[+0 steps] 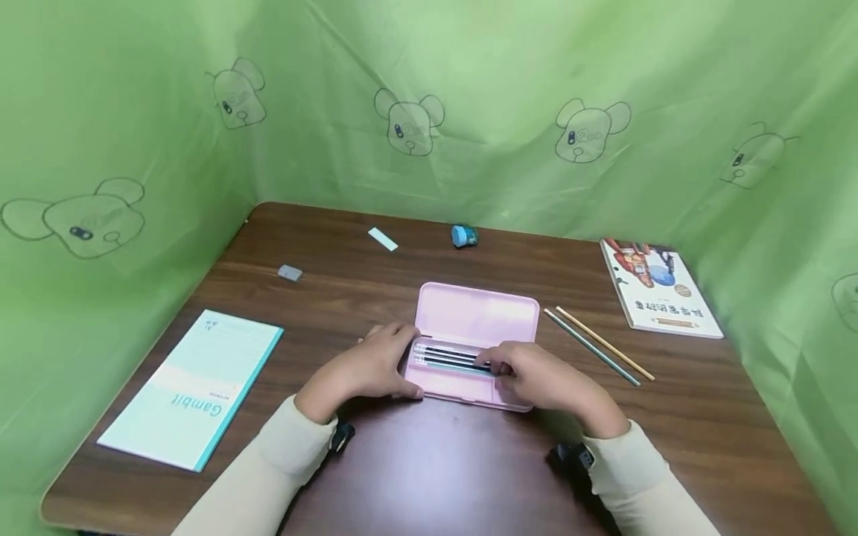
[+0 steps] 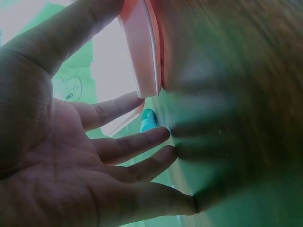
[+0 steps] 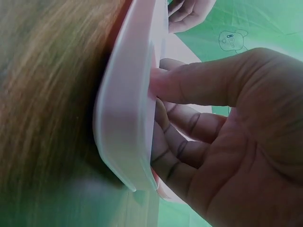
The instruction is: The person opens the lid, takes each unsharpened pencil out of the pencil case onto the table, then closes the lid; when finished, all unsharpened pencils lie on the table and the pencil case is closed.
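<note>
A pink pencil case (image 1: 449, 385) lies on the table with its lid (image 1: 477, 311) raised at the back. Inside, several dark-striped pencils (image 1: 445, 356) lie side by side in the rear part. My left hand (image 1: 375, 365) steadies the case's left end, thumb at the front corner and index finger touching farther back; its fingers (image 2: 128, 144) are spread and nearly straight. Reaching into the right part of the case, my right hand (image 1: 536, 372) pinches the pencils' right ends with curled fingers. In the right wrist view the thumb (image 3: 199, 82) dips over the rim, and the fingertips are partly hidden.
Right of the case lie a blue-green pencil (image 1: 593, 348) and a yellowish pencil (image 1: 606, 344). A book (image 1: 660, 286) is at the far right, a notebook (image 1: 191, 387) at the left. Toward the back are a grey eraser (image 1: 290, 273), a white strip (image 1: 383, 239) and a blue sharpener-like item (image 1: 464, 236). Green curtains (image 1: 496, 89) surround the table.
</note>
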Action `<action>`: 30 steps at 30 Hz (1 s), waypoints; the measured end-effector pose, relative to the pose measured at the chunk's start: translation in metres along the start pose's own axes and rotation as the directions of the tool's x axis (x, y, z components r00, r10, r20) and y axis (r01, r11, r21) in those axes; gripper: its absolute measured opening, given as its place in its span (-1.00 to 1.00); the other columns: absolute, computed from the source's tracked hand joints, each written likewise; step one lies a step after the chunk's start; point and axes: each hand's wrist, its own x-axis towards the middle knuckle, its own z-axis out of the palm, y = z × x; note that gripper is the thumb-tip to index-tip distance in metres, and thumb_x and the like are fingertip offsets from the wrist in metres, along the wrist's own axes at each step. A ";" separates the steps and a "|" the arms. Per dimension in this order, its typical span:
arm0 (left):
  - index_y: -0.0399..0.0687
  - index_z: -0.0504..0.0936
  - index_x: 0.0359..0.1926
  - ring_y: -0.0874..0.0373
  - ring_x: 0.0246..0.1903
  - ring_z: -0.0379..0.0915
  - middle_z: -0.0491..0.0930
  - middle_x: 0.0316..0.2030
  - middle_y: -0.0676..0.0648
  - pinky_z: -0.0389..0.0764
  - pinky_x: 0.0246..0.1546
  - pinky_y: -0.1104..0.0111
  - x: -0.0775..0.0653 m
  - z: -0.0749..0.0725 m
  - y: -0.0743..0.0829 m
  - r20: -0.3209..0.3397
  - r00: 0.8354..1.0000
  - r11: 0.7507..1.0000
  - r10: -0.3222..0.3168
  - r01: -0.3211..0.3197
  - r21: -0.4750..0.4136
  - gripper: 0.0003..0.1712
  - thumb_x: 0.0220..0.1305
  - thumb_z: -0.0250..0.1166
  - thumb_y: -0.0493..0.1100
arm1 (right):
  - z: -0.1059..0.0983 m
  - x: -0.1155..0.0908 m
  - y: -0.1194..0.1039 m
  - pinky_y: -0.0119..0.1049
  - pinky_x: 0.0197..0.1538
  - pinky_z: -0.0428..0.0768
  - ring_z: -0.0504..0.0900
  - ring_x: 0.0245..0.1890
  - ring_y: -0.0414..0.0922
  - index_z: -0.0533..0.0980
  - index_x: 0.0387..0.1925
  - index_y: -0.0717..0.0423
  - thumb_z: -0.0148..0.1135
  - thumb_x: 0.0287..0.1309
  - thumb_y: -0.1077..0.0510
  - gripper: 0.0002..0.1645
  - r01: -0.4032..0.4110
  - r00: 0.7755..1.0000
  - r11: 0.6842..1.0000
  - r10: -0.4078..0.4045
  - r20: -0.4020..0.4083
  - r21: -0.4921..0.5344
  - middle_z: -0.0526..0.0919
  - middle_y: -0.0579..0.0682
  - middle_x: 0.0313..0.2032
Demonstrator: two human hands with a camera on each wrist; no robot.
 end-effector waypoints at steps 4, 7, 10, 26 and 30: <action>-0.14 0.42 0.57 -0.32 0.55 0.30 0.42 0.58 -0.27 0.30 0.50 -0.54 0.000 -0.004 -0.001 0.022 1.000 1.000 -0.006 0.005 0.004 0.09 0.19 0.71 0.20 | 0.000 0.002 0.000 -0.15 0.02 0.73 0.65 -0.13 -0.16 0.73 0.23 0.14 0.34 0.35 0.49 -0.51 -0.005 1.000 1.000 0.005 0.008 0.010 0.75 -0.07 -0.15; -0.15 0.41 0.58 -0.31 0.55 0.30 0.41 0.58 -0.28 0.31 0.52 -0.50 0.004 -0.007 0.002 0.029 1.000 1.000 0.002 -0.002 0.009 0.09 0.20 0.71 0.19 | -0.003 0.003 0.003 -0.14 0.02 0.73 0.64 -0.14 -0.17 0.73 0.23 0.15 0.34 0.35 0.50 -0.51 -0.017 1.000 1.000 0.017 0.007 0.021 0.74 -0.08 -0.18; -0.15 0.41 0.58 -0.32 0.55 0.31 0.42 0.57 -0.29 0.33 0.52 -0.48 0.005 -0.007 0.002 0.034 0.999 1.000 0.006 -0.007 0.009 0.09 0.21 0.70 0.18 | -0.004 0.003 0.005 -0.16 0.01 0.74 0.65 -0.15 -0.19 0.73 0.22 0.17 0.37 0.34 0.50 -0.53 -0.011 1.000 0.999 0.011 -0.006 0.038 0.75 -0.08 -0.19; -0.14 0.46 0.51 -0.32 0.49 0.35 0.48 0.49 -0.30 0.39 0.48 -0.44 0.001 -0.005 0.002 0.006 1.000 1.000 0.008 -0.008 0.008 0.05 0.15 0.73 0.18 | -0.082 -0.079 0.079 -0.55 -0.16 0.63 0.69 -0.20 -0.39 0.66 0.37 0.14 0.42 0.44 0.36 -0.49 -0.224 0.822 0.952 0.299 -0.485 0.208 0.80 0.15 -0.07; -0.15 0.45 0.52 -0.33 0.51 0.34 0.48 0.49 -0.31 0.40 0.51 -0.37 0.000 -0.005 0.004 0.013 1.000 1.000 0.002 -0.002 0.003 0.06 0.16 0.73 0.17 | -0.081 -0.094 0.120 -0.59 -0.21 0.52 0.58 -0.22 -0.51 0.62 0.38 0.25 0.39 0.46 0.37 -0.49 -0.350 0.786 0.921 0.388 -0.482 0.171 0.79 0.21 -0.10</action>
